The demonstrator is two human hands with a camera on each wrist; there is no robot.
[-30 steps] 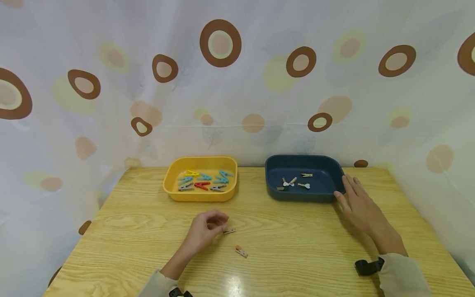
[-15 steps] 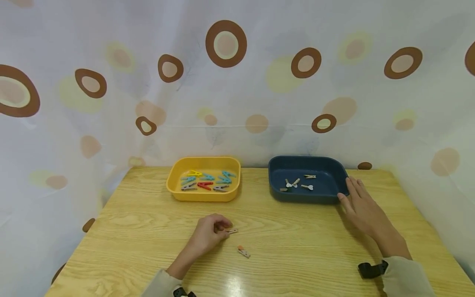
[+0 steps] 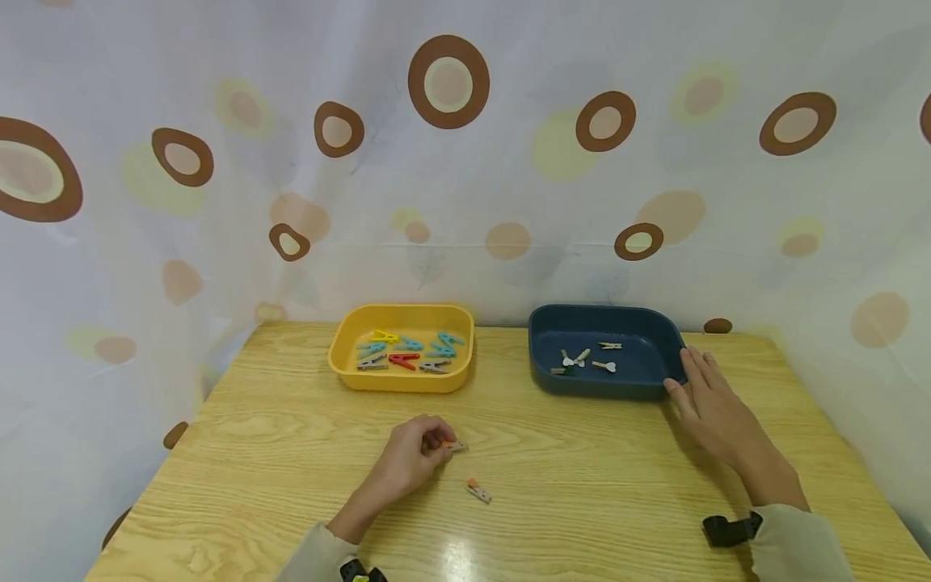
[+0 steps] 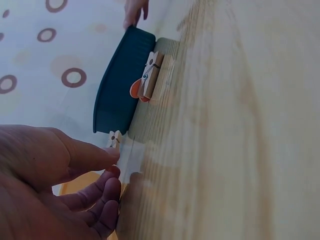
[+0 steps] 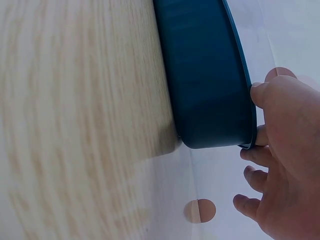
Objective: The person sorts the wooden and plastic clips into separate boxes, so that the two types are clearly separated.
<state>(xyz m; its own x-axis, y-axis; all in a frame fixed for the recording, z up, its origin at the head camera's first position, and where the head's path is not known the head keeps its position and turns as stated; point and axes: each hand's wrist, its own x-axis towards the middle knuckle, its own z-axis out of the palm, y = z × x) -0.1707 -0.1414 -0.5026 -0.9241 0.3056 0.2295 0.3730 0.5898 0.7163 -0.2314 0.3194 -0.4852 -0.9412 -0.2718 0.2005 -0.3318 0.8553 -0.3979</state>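
My left hand (image 3: 410, 457) pinches a small wooden clothespin (image 3: 457, 446) with an orange piece on it, close over the table's middle. In the left wrist view, thumb and forefinger meet at one end of this clothespin (image 4: 114, 138), partly hiding it. A second wooden clothespin (image 3: 480, 492), also with an orange piece, lies on the table just nearer to me. My right hand (image 3: 720, 420) rests at the right corner of the dark blue tray (image 3: 596, 386), fingers extended. The right wrist view has the thumb and fingertips touching the tray's rim (image 5: 242, 60).
Several wooden clothespins, some with white hearts (image 3: 609, 367), lie in the blue tray. To its left, a yellow tray (image 3: 400, 383) holds several plastic clips in blue, red, grey and yellow. A patterned curtain (image 3: 451, 178) hangs right behind both trays.
My left fingers have closed on the clothespin lying by them, and its orange piece now shows. My right hand has stayed at the blue tray. The head view has shifted slightly.
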